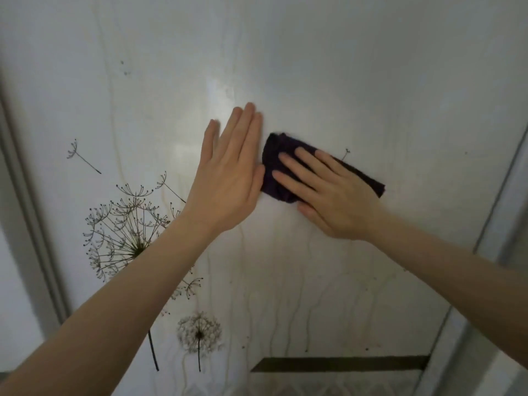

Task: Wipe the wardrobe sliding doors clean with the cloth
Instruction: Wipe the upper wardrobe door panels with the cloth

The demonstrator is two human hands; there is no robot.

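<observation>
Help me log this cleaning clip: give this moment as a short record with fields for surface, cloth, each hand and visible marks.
surface: glossy white wardrobe sliding door with dark dandelion print
cloth: dark purple folded cloth, flat against the door
right hand: straight fingers pressing the cloth
left hand: open, flat on the door beside the cloth
marks: faint drip streaks below both hands

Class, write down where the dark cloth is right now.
In the head view, the dark cloth lies against the door just right of centre, pressed under the right hand, with the left hand at its left edge.
</observation>
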